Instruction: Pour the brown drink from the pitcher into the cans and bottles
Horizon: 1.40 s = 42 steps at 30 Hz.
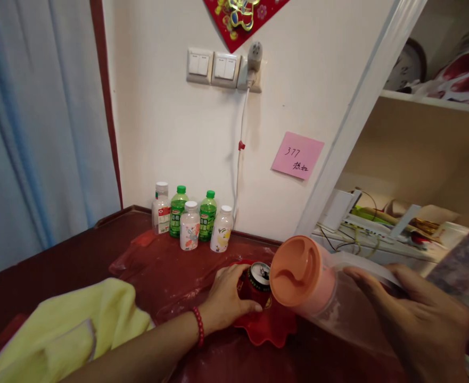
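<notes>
My left hand (228, 299), with a red bead bracelet on its wrist, is wrapped round a dark red can (254, 291) with an open silver top. The can stands in a red wavy-edged dish (272, 330). On the right, my right hand (413, 319) grips a clear pitcher (350, 303) by its handle. The pitcher is tilted to the left, its orange lid (296, 271) close beside the can's top. No stream of liquid can be made out between them.
Several bottles, including a green one (178, 215) and a white-capped one (221, 231), stand along the wall. A yellow cloth (78, 324) lies at the left. Shelves (429, 98) hold items at the right.
</notes>
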Each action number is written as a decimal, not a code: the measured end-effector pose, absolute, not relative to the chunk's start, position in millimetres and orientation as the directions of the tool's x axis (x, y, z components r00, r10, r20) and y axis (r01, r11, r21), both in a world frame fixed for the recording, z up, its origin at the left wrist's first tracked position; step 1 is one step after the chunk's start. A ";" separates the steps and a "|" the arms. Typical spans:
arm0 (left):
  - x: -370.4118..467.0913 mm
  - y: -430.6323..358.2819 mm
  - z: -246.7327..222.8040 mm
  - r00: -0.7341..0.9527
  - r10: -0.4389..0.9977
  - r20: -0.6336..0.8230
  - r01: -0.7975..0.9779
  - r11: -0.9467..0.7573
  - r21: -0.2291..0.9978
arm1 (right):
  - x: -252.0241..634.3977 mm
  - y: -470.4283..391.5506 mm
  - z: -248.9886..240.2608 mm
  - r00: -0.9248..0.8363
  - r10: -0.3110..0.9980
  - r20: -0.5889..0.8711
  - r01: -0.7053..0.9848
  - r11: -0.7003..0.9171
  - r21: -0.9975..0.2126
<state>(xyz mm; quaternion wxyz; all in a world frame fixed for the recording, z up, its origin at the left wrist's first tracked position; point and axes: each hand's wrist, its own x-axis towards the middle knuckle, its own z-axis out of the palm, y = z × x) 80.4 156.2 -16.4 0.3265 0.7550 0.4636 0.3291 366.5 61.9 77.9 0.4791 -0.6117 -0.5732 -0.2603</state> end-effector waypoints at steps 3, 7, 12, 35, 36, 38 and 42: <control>80.4 156.0 -15.1 0.356 0.914 0.195 0.483 -0.359 0.799 | 371.6 63.0 76.2 0.190 0.456 0.870 0.959 0.105 -0.265; 80.5 154.7 -13.3 0.365 0.911 0.192 0.486 -0.363 0.795 | 374.0 64.4 74.3 0.177 0.453 0.874 0.967 0.084 -0.240; 80.7 155.4 -14.2 0.368 0.909 0.194 0.485 -0.366 0.794 | 367.8 63.6 74.8 0.194 0.450 0.872 0.957 0.110 -0.270; 80.1 158.5 -18.3 0.357 0.909 0.216 0.469 -0.375 0.799 | 367.2 62.3 76.2 0.257 0.471 0.844 0.936 0.098 -0.339; 80.1 158.3 -18.3 0.357 0.910 0.211 0.471 -0.370 0.801 | 366.8 62.2 76.2 0.254 0.465 0.848 0.935 0.104 -0.338; 80.1 157.6 -17.8 0.358 0.911 0.205 0.472 -0.366 0.802 | 366.7 62.2 76.1 0.247 0.452 0.857 0.939 0.107 -0.327; 80.0 156.3 -16.1 0.365 0.908 0.206 0.469 -0.370 0.802 | 367.0 62.0 75.0 0.236 0.454 0.859 0.942 0.110 -0.317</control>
